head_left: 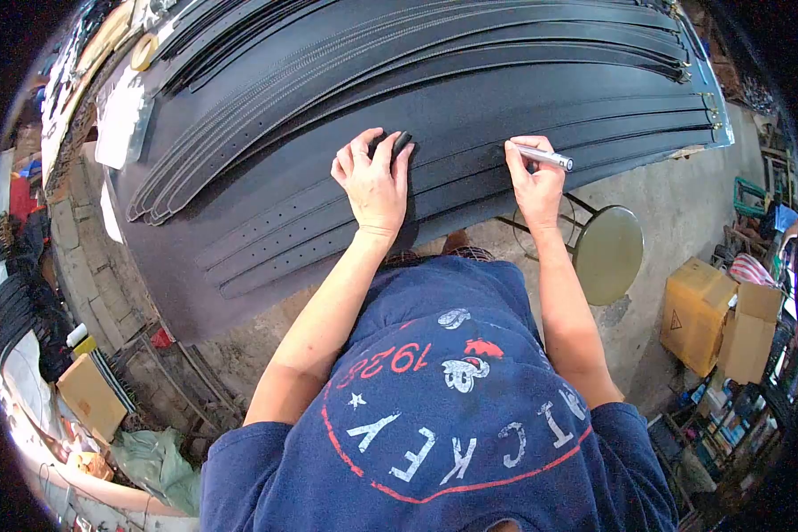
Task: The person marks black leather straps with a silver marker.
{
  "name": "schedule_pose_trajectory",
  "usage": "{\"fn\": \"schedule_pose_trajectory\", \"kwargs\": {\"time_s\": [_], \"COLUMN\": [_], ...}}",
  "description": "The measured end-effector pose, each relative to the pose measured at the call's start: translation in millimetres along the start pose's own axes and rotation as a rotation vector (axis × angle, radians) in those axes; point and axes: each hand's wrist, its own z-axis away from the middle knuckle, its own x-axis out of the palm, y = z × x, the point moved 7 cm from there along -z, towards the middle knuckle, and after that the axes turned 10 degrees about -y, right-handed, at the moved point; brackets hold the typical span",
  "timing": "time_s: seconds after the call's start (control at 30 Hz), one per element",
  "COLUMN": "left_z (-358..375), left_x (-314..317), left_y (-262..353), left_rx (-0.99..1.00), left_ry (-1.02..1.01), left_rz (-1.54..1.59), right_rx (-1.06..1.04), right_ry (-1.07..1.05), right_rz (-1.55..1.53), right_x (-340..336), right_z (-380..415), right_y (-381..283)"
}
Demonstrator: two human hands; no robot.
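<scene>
My right hand (537, 182) is closed around a silver marker pen (545, 158), its tip side pointing down-left at the edge of a black belt (461, 165). My left hand (372, 182) rests on the belts with a small black cylinder, which looks like the marker's cap (402, 142), pinched between fingers and thumb. Under both hands several black belts lie side by side, with rows of punched holes (279, 238) at their left ends. Gold-coloured metal pieces (711, 111) show at the right ends. The marker's tip is hidden by my fingers.
More black stitched belts (328, 80) lie farther back on the dark-covered table (173, 279). A roll of tape (144, 52) sits at the far left. Beyond the near edge stands a round stool (608, 255). Cardboard boxes (699, 315) are on the floor at right.
</scene>
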Motion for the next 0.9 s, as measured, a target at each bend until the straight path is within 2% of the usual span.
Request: {"fn": "schedule_pose_trajectory", "kwargs": {"time_s": [0.13, 0.27, 0.67, 0.9], "left_z": [-1, 0, -1, -1], "left_x": [5, 5, 5, 4], "left_y": [-2, -3, -3, -2], "left_rx": [-0.029, -0.018, -0.025, -0.026], "left_ry": [-0.032, -0.033, -0.030, -0.037], "left_rz": [0.018, 0.015, 0.029, 0.022], "right_rx": [0.022, 0.050, 0.009, 0.009], "right_ry": [0.001, -0.125, -0.195, -0.158], "right_rz": [-0.032, -0.202, -0.098, -0.053], "right_x": [2, 25, 43, 45], "right_z": [1, 7, 10, 12], "right_y": [-6, -21, -21, -22]}}
